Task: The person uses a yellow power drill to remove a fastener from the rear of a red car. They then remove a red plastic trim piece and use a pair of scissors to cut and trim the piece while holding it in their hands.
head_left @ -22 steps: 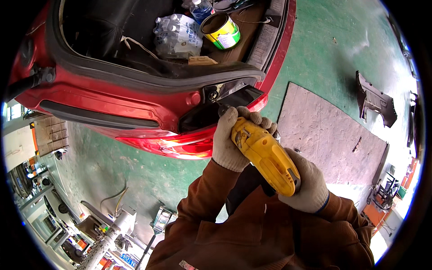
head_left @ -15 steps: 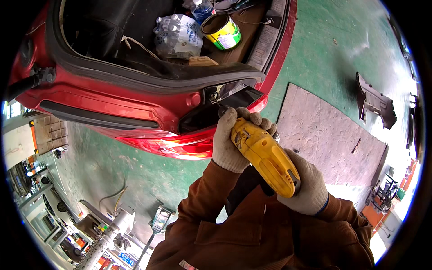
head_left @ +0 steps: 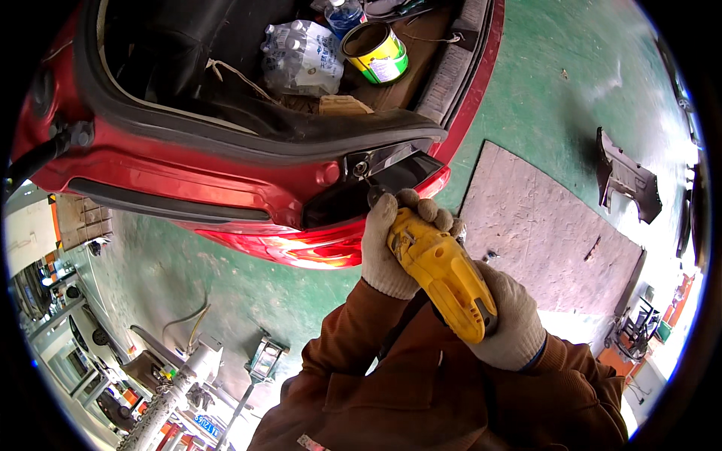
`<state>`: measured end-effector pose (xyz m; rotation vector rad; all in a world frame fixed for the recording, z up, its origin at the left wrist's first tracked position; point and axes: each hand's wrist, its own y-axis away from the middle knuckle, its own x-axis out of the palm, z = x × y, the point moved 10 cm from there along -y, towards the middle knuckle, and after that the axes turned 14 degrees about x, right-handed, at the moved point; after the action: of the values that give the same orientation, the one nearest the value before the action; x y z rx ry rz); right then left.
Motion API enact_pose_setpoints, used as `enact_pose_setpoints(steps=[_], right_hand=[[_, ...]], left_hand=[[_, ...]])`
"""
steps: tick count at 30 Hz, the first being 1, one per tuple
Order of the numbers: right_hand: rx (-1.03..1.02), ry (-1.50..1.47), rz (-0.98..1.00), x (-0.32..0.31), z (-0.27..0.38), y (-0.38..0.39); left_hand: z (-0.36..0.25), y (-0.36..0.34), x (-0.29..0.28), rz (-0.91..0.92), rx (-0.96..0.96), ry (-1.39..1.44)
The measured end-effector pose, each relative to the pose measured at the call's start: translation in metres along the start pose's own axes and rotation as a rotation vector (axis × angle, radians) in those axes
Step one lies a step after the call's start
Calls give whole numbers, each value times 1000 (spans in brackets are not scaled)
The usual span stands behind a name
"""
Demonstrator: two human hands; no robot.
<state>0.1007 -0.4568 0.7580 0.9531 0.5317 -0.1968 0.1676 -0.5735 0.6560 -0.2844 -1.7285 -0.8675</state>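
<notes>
Both my gloved hands grip a yellow power tool [head_left: 440, 270], which looks like a drill, in front of the red car's rear corner [head_left: 188, 173]. My left hand [head_left: 387, 248] is wrapped around its front end, and my right hand [head_left: 511, 319] holds its rear. The dark front of the tool points at a small metal fitting [head_left: 361, 168] beside the black recess above the red tail light [head_left: 278, 248]. A thin bit seems to reach toward the fitting; I cannot tell whether it touches.
The open trunk [head_left: 173, 52] holds wrapped bottles [head_left: 301, 56], a yellow-green can [head_left: 374, 56] and a blue bottle [head_left: 344, 16]. A flat board [head_left: 549, 225] and a dark car panel [head_left: 624, 173] lie on the green floor at right. A metal post [head_left: 173, 391] stands at lower left.
My view has shifted slightly. The tool and both hands appear a little lower in the picture, still held in the same grip.
</notes>
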Motion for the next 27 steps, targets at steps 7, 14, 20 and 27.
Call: enact_pose_setpoints(steps=[7,14,20,27], right_hand=[[12,48,43,-7,10,-1],[77,106,97,-6,8,-4],[25,162,105,-8,16,-6],[-1,177,78,-11,16,-5]], left_hand=[[1,-2,-1,68,-12,86],[2,-2,1,-11,7,55],[1,-3,-1,-3,44,36],[1,-4,2,-15,62,49]])
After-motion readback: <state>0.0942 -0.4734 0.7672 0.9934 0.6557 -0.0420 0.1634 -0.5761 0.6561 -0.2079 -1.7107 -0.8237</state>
